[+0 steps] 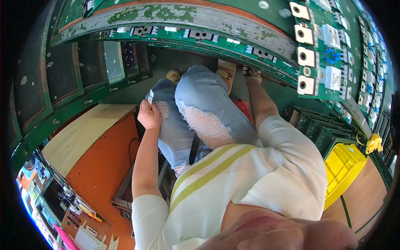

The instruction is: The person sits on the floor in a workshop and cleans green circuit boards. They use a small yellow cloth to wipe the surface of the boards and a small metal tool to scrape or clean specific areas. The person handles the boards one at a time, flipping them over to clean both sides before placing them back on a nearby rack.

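Observation:
My left hand [150, 115] is closed above my left thigh. A small, flat, white and silvery piece [151, 98] sticks up out of its fingers; its exact kind does not show. My right arm reaches far forward past my right knee. At its end my right hand [253, 76] is small and in shade, beside dark and white electronic parts [245, 70] low under the rack. Whether its fingers grip one of them is too dim to make out.
A green metal rack with a worn grey rail [166, 16] arches ahead, carrying green circuit boards [323, 46]. To the left stand an orange cabinet [104, 154] and dark framed panels [62, 66]. A yellow plastic bin [342, 168] sits on the right, near stacked dark trays [321, 127].

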`<state>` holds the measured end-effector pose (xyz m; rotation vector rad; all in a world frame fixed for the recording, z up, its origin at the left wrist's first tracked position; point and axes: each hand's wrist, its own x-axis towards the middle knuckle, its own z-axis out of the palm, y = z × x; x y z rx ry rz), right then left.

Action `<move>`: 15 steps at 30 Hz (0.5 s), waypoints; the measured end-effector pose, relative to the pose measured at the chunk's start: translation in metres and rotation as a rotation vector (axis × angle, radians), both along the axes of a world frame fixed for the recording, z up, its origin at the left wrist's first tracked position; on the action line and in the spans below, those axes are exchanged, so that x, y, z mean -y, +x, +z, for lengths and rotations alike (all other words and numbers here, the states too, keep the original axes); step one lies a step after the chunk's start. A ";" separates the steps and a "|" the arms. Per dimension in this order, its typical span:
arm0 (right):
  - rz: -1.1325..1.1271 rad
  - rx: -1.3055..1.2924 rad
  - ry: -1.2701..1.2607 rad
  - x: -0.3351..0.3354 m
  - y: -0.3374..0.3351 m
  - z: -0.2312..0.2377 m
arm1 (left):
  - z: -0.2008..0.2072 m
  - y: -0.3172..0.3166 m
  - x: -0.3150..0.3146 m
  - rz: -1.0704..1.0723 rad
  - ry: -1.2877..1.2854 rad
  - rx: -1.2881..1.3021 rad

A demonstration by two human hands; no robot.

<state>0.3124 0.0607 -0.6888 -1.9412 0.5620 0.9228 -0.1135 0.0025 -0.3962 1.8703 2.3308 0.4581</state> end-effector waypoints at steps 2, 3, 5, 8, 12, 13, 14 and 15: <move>-0.187 -0.094 0.141 0.006 -0.005 -0.007 | -0.002 0.001 -0.008 -0.018 -0.009 0.004; -0.243 -0.119 0.190 0.013 -0.004 -0.009 | -0.001 0.006 -0.014 -0.028 -0.014 -0.005; -0.251 -0.159 0.218 0.039 0.004 -0.009 | 0.000 0.020 -0.028 -0.046 -0.015 -0.022; 0.101 -0.216 0.019 0.075 0.032 0.023 | -0.003 0.041 -0.048 -0.093 0.088 0.021; 0.335 -0.068 -0.138 0.092 0.052 0.124 | -0.008 0.065 -0.065 -0.136 0.190 0.089; 0.394 -0.011 -0.143 0.095 0.054 0.161 | -0.009 0.071 -0.063 -0.135 0.189 0.126; 0.460 0.056 -0.146 0.103 0.057 0.195 | -0.008 0.079 -0.057 -0.128 0.224 0.182; 0.449 0.058 -0.076 0.116 0.075 0.190 | -0.002 0.088 -0.050 -0.128 0.262 0.236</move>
